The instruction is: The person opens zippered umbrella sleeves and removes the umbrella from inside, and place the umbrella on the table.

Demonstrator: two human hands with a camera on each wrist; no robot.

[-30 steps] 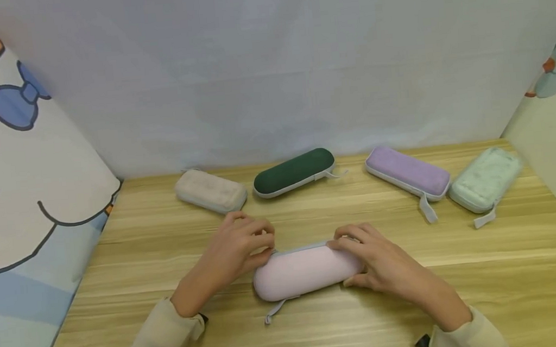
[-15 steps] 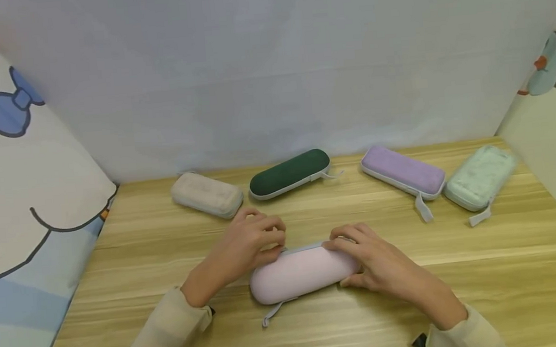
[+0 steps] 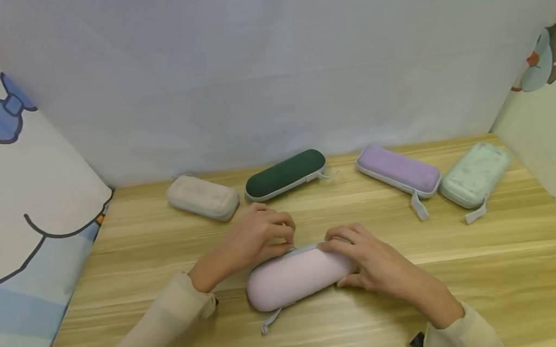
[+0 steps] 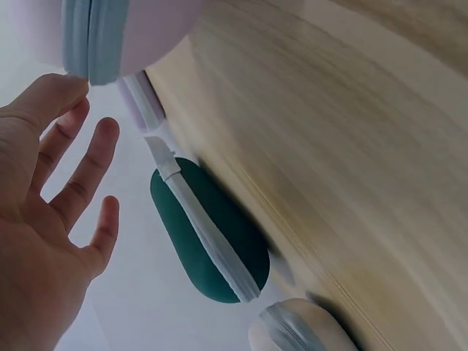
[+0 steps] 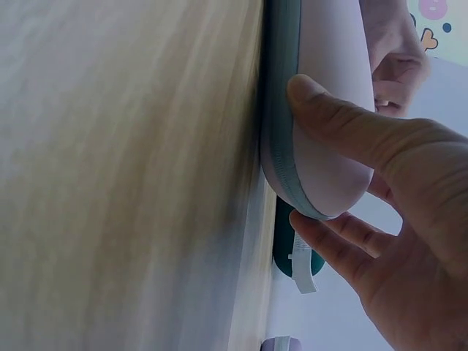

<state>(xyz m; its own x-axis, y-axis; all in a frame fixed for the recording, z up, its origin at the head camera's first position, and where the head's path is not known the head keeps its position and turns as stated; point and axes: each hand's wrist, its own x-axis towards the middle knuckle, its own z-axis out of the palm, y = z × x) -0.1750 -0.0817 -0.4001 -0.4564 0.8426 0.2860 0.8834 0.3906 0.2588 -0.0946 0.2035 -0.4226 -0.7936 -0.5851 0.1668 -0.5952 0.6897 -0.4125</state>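
A pale pink zippered glasses case (image 3: 298, 278) lies on the wooden table, its grey strap (image 3: 271, 321) sticking out on the near side. Behind its far edge my left hand (image 3: 258, 237) pinches at the zipper seam with thumb and index finger; the pull itself is mostly hidden. In the left wrist view those fingertips meet the grey zipper band (image 4: 91, 44), while the other fingers are spread. My right hand (image 3: 375, 258) grips the case's right end, thumb on the near side and fingers over the far side. The right wrist view shows the thumb (image 5: 329, 117) pressed against the pink shell.
Along the back of the table lie a beige case (image 3: 202, 197), a dark green case (image 3: 285, 174), a purple case (image 3: 397, 169) and a mint case (image 3: 475, 174). A pale cloth wall (image 3: 270, 76) stands behind them, with printed panels at both sides.
My left hand has slid to the right along the far zipper seam of the pink case. The right hand keeps its grip. The head view has shifted slightly.
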